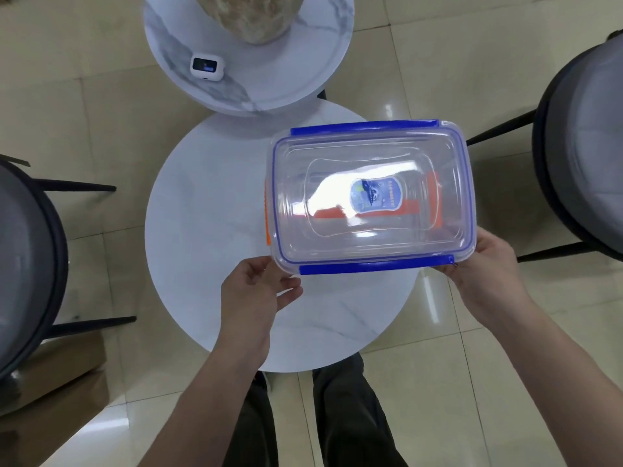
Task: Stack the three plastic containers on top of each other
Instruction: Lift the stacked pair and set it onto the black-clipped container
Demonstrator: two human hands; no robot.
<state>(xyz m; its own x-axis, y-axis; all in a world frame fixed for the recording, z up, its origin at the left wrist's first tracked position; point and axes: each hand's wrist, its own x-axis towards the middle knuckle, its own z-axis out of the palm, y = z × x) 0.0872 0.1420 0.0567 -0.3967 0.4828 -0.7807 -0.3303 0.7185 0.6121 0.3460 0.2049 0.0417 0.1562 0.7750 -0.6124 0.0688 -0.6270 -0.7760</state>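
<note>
A clear plastic container with blue clips [371,197] hovers above the right side of the round white table [209,230]. My right hand [485,274] grips its near right corner. My left hand [259,284] has its fingers at the near left corner, under the rim. Through the clear lid and at its left edge I see the orange clips of another container [268,214] lying below it. Whether a third container is under there I cannot tell.
A smaller marble-topped round table [303,79] stands behind, bearing a small white device [206,66] and a beige stone-like object [249,15]. Dark chairs stand at the left [27,264] and right [580,156]. A cardboard box [57,372] lies on the floor at the left.
</note>
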